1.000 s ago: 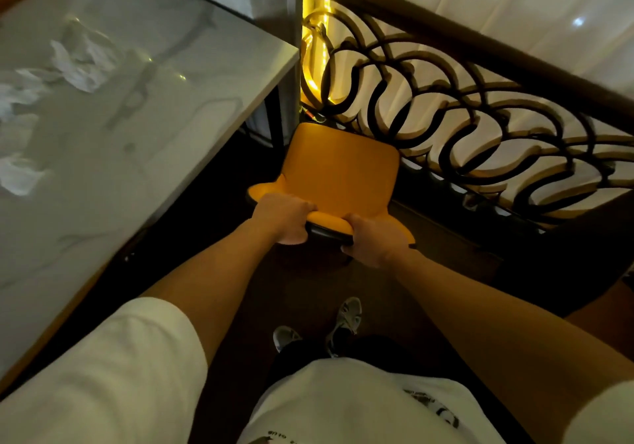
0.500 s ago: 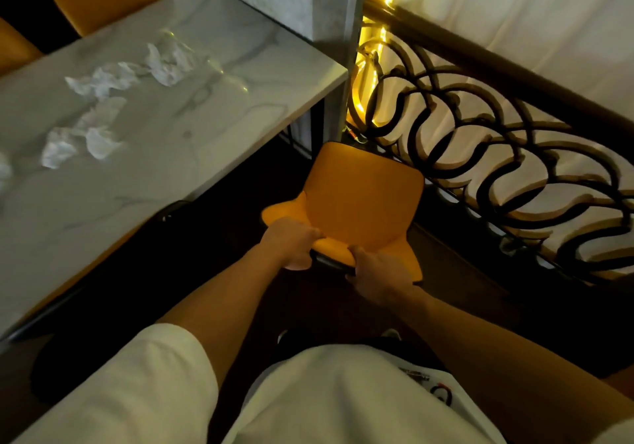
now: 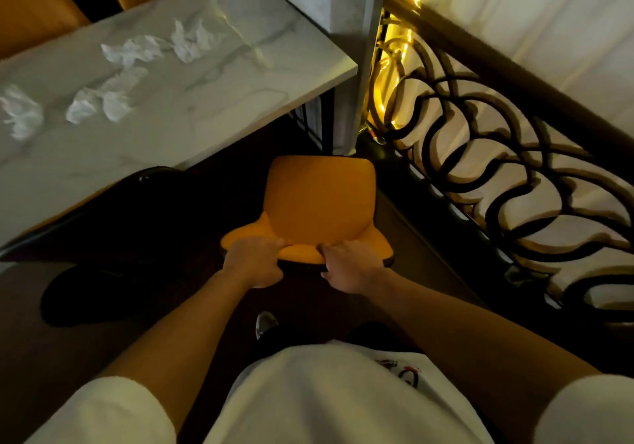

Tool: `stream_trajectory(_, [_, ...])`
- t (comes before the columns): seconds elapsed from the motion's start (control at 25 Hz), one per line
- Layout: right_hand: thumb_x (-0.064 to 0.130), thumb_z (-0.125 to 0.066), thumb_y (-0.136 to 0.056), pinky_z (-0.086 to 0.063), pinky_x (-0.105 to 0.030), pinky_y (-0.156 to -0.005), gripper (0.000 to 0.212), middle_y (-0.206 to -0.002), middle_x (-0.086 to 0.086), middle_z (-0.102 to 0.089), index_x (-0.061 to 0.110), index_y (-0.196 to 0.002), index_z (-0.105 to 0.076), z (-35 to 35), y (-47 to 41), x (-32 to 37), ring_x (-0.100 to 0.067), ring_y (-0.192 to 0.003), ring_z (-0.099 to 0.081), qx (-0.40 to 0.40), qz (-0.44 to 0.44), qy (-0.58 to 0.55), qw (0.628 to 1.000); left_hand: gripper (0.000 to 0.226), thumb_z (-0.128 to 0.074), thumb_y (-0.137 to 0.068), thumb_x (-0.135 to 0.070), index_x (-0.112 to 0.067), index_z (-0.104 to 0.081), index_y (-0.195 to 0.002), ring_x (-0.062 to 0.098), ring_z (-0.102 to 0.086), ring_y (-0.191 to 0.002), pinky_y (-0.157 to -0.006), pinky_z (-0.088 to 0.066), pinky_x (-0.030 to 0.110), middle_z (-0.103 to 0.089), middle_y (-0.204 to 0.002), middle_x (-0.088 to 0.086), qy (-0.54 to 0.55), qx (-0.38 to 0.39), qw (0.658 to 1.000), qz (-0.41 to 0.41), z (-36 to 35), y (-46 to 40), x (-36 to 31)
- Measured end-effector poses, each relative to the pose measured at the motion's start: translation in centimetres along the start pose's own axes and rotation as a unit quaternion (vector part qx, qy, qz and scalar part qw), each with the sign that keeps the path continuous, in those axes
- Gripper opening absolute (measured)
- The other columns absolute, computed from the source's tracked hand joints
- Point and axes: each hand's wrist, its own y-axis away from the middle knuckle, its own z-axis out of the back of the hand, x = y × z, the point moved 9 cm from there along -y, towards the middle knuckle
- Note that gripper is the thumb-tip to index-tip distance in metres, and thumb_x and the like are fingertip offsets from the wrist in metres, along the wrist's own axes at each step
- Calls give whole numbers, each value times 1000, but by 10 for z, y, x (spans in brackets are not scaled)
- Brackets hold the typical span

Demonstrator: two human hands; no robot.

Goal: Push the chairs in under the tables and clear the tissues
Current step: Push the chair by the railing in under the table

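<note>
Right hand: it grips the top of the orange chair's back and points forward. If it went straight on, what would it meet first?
The right hand would likely meet the chair's own back; beyond it stands the marble pillar, though depth is unclear.

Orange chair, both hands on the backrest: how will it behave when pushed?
The orange chair looks like a rigid moulded shell, so it likely moves as one piece. The left hand and right hand grip high, so it may tip if a leg catches.
</note>
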Motion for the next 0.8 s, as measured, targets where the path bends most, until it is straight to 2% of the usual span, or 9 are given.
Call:
stream_trajectory(0.12, [42,-61,-99,-45,-32,-51,30,-82,8,-57,23,-122,-55,0,2,2,-12,-67,-55,2,30,7,1000,55,-66,-79,-33,-45,-53,-131,13,-59,-81,-66,-55,33,-63,-96,-10,11,10,1000,27,-8,5,0])
stream_trajectory(0.2, [41,-61,-100,-38,-31,-48,29,-79,7,-55,21,-121,-55,1,1,2,-12,-63,-53,5,49,10,999,66,-65,-79,-34,-51,-44,-139,14,-61,-85,-68,-57,35,-64,-103,-10,23,27,999,29,-11,4,2])
stream_trajectory(0.32, [40,-62,-99,-44,-34,-47,30,-78,5,-57,19,-120,-56,1,0,1,-14,-62,-55,-1,57,6,998,80,-67,-81,-46,-54,-28,-150,14,-62,-96,-75,-56,37,-63,-120,-11,37,59,997,-17,-9,0,4])
stream_trajectory(0.44, [42,-63,-98,-40,-31,-48,35,-79,7,-53,20,-124,-54,3,-1,-5,-12,-63,-51,-3,46,6,999,92,-70,-84,-52,-49,-15,-157,8,-60,-79,-68,-53,31,-60,-110,-13,58,108,990,-62,0,-4,-1])
stream_trajectory(0.52, [43,-65,-97,-43,-32,-53,42,-87,5,-59,20,-130,-53,2,-2,-10,-14,-68,-53,0,44,7,999,87,-70,-85,-51,-49,-19,-156,8,-60,-75,-69,-57,35,-60,-101,-14,66,110,988,-83,2,-8,-7])
stream_trajectory(0.64, [44,-63,-98,-49,-39,-62,49,-102,-3,-65,19,-137,-47,-4,-4,-9,-20,-75,-55,19,49,2,999,71,-68,-87,-48,-50,-34,-148,7,-59,-77,-72,-56,35,-63,-102,-14,93,93,988,-87,-1,-4,-6])
stream_trajectory(0.8, [43,-60,-99,-51,-39,-65,52,-105,-6,-65,19,-142,-44,-8,-3,2,-21,-79,-57,30,68,13,997,63,-65,-85,-54,-51,-41,-143,5,-58,-80,-74,-55,35,-64,-102,-16,106,67,990,-65,-3,9,-1])
